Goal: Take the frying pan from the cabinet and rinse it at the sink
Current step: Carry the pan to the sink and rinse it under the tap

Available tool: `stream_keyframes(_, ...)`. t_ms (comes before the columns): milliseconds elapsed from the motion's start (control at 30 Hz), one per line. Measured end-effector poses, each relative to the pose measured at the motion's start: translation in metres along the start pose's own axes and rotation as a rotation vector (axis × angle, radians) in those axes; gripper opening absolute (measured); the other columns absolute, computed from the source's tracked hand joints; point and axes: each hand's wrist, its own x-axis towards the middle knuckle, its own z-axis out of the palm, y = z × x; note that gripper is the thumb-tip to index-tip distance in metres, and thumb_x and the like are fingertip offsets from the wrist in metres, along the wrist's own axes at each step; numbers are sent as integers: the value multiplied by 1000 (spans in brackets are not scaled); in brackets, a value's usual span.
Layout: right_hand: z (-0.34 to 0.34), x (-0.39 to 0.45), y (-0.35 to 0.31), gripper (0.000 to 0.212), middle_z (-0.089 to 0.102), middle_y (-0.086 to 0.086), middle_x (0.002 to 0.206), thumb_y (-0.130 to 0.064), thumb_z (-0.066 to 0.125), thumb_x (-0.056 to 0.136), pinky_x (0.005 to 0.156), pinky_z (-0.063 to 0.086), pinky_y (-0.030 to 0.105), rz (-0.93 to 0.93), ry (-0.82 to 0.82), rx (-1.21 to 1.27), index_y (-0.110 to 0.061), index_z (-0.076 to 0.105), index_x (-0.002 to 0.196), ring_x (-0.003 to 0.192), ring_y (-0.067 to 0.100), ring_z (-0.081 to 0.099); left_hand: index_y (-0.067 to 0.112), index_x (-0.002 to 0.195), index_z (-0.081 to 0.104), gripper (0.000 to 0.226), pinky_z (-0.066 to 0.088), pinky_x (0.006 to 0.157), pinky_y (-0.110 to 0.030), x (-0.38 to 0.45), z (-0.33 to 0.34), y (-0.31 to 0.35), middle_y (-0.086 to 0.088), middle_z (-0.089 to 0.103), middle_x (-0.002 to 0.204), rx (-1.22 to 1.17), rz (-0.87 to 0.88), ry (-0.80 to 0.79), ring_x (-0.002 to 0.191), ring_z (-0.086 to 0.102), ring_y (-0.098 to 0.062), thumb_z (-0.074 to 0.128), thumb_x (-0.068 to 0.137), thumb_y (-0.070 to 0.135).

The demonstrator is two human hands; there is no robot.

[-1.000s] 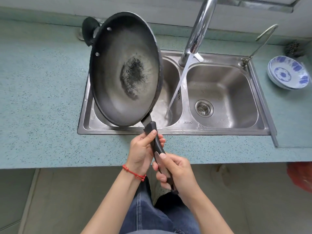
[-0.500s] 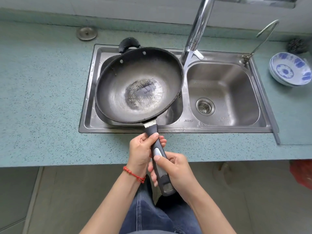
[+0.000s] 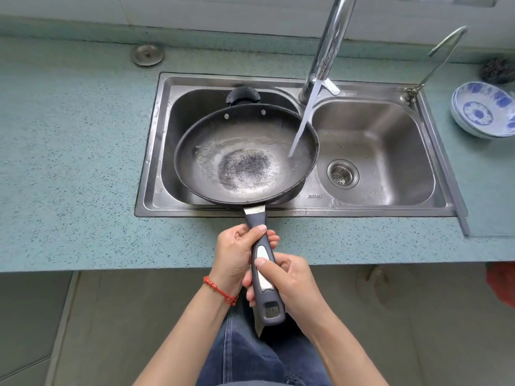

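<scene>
From the head camera, looking down.

One frying pan [image 3: 245,154], big, dark and round, held level over the left bowl of the sink [image 3: 156,140], open side up. Worn grey patch in its middle, wet and shiny around it. One small black helper knob [image 3: 243,96] at the far rim. One long grey handle [image 3: 263,263] pointing back toward the body.

Two hands, both wrapped tight around that handle. Left hand [image 3: 237,254] closer to the pan, thumb on top. Right hand [image 3: 289,282] nearer the handle's end, thumb pressed on the pale strip. One red bead bracelet [image 3: 220,291] on the left wrist.

One sink with two bowls. One drain [image 3: 342,174] showing in the right bowl; the left bowl's floor mostly hidden under the pan. One tall shiny tap [image 3: 328,48] between the bowls, with one thin stream of water [image 3: 302,123] falling onto the pan's right inner side. One smaller thin tap [image 3: 434,57] at the sink's far right corner.

One speckled blue-green counter [image 3: 69,162] all around. One round metal plug cap [image 3: 147,54] on it, behind the sink's left corner. Blue-and-white bowls [image 3: 482,112] stacked at the right, count hard to tell. One dark scrubber [image 3: 497,71] behind them. Blue jeans [image 3: 250,358] below.
</scene>
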Motion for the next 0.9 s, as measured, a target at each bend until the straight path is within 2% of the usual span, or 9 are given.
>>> stream_keyframes(133,1,5,3,25,67,3,54,-16,52,84,46,50,23,2,26,19,-7,63,63,43,15,59,-7,72,60,17,54,51,-21,4,-3,-1,-7,68,54,23,-12,-3,50,65,-14,54,84,3)
stream_keyframes(367,5,25,3,27,67,7,56,-23,54,77,46,50,24,36,75,15,-11,65,54,44,17,61,-9,74,59,17,54,51,-22,18,-6,5,-7,68,54,11,-25,5,49,65,-14,53,85,3)
stream_keyframes(533,2,32,-3,37,67,5,56,-16,56,87,47,49,23,46,67,-12,-13,65,52,45,15,60,-10,76,58,15,55,52,-22,24,-9,9,-9,68,56,-5,-38,-19,51,65,-14,54,84,2)
stream_keyframes(633,3,35,-6,28,67,2,55,-23,62,78,50,49,22,64,72,-59,-15,67,51,46,13,61,-8,74,59,15,55,53,-23,29,-12,11,-11,68,60,21,-46,-33,52,66,-15,55,84,3)
stream_keyframes(700,2,39,-9,30,67,2,54,-17,64,80,49,49,21,73,74,-66,-15,66,51,46,12,61,-7,74,61,16,56,55,-24,32,-14,13,-11,68,61,33,-60,-40,54,66,-16,56,84,5)
stream_keyframes(800,4,49,-14,26,64,7,56,-10,62,83,46,48,21,93,79,-62,-11,63,57,44,13,61,-7,73,62,18,56,55,-25,39,-15,18,-11,69,60,6,-92,-29,54,67,-18,56,84,6)
stream_keyframes(867,7,58,-16,18,62,13,60,-17,65,78,46,48,22,113,101,-65,-4,61,65,45,14,60,-5,71,63,18,57,55,-26,45,-17,21,-9,69,58,-10,-109,-17,54,67,-17,56,83,6)
stream_keyframes(900,8,62,-16,21,61,15,63,-23,67,72,48,49,24,126,117,-76,-3,61,68,46,16,60,-4,71,63,18,57,56,-26,47,-18,21,-8,69,58,-7,-117,-18,54,66,-17,56,83,6)
